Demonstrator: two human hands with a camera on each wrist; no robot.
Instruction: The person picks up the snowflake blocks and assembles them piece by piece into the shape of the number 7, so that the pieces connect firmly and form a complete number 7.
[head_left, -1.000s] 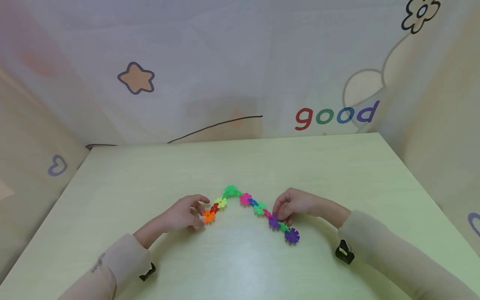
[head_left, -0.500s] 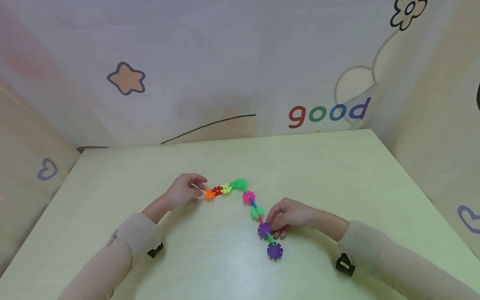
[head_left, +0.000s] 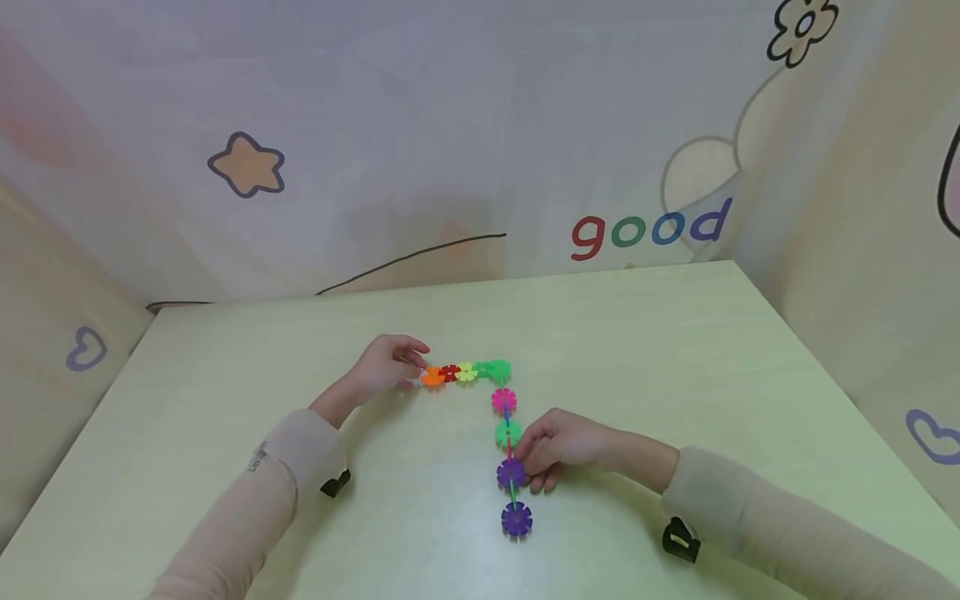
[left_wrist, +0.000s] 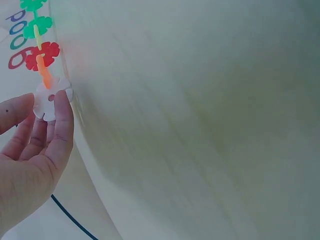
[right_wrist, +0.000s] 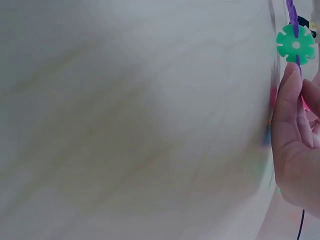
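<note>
A chain of interlocking plastic snowflake discs lies bent at a corner on the table [head_left: 420,517]. Its left end is a white disc [left_wrist: 46,104], which my left hand [head_left: 380,364] pinches between thumb and fingers. From there run an orange disc [head_left: 432,377], a red disc [head_left: 450,372], a yellow disc [head_left: 467,372] and green ones [head_left: 498,371] at the corner. Toward me follow a pink disc [head_left: 504,401], more coloured discs and a purple end disc [head_left: 516,519]. My right hand [head_left: 566,442] pinches the chain at the upper purple disc [head_left: 511,473], partly covering it.
A pale curtain [head_left: 420,125] with printed drawings and the word "good" hangs behind the table and along both sides. Dark wrist straps [head_left: 680,540] show under the sleeves.
The chain has turned from an arch into a near right angle. My left hand has moved up and right with its end, while my right hand has come left and slightly nearer.
</note>
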